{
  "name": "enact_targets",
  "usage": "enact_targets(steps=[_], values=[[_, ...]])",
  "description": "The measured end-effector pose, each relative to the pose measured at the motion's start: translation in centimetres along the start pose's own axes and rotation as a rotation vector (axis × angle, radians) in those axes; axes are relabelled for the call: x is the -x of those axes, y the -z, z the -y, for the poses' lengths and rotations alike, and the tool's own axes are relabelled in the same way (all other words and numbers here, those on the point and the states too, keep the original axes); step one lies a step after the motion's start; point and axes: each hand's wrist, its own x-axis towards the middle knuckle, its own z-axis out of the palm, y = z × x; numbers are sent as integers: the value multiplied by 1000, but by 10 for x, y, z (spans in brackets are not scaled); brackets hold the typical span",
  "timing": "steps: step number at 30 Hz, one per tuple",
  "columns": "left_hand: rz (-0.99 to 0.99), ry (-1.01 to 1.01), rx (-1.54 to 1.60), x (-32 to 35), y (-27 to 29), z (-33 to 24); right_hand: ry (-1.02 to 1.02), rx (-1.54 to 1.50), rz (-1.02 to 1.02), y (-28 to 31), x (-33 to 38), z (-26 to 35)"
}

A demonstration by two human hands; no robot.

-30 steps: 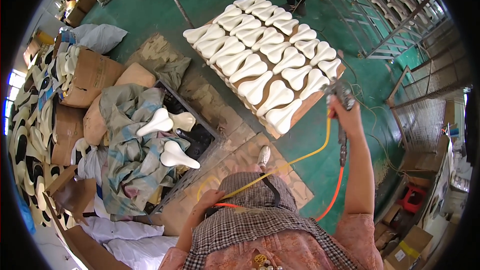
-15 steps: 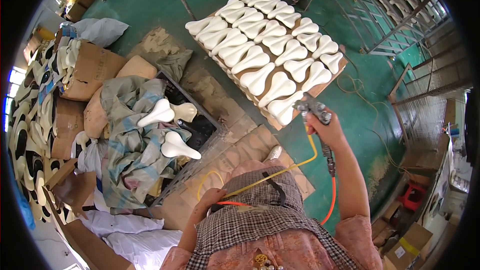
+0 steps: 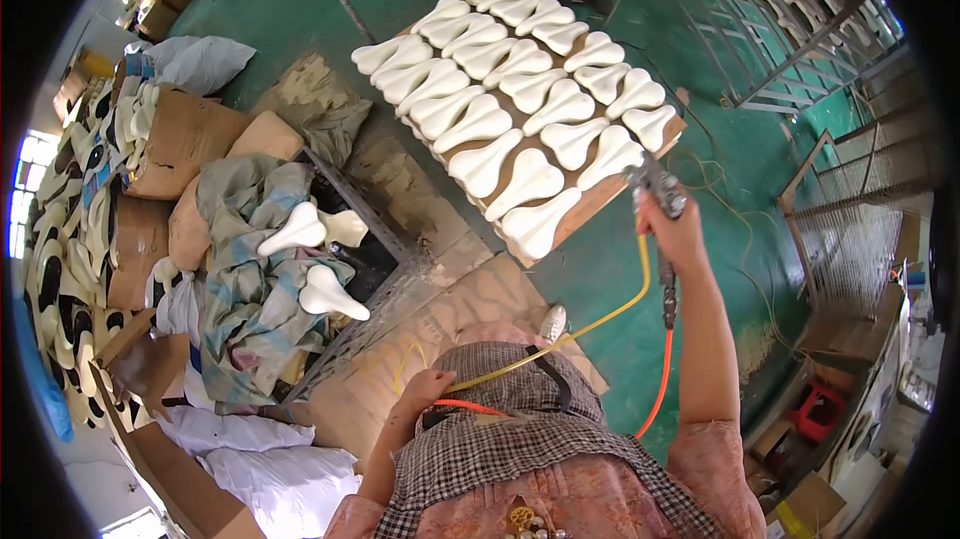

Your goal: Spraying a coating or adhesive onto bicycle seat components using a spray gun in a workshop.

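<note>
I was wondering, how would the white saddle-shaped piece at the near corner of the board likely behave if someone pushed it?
The saddle piece keeps a moulded curved shape, so it is probably stiff. Its smooth surface suggests it would slide on the flat board. It lies at the board's edge, so a push could tip it off. The right hand holds a spray gun nearby.

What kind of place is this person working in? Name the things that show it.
Probably a small factory or workshop for bicycle saddles. Rows of white saddle shapes lie on a board, the right hand holds a spray gun on hoses, and cardboard boxes hold more parts.

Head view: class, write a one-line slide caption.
Right hand aims a spray gun at white saddle shapes on a board; left hand holds hoses.
</note>
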Motion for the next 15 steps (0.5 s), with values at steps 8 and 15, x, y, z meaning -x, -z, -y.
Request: enact_targets(steps=[8,15], values=[[12,-76,0,-15,-55,-57,-12,-4,-12,73,-7,-2],[58,2,7,-17,-82,-54,-11,26,-200,113,-9,-22]])
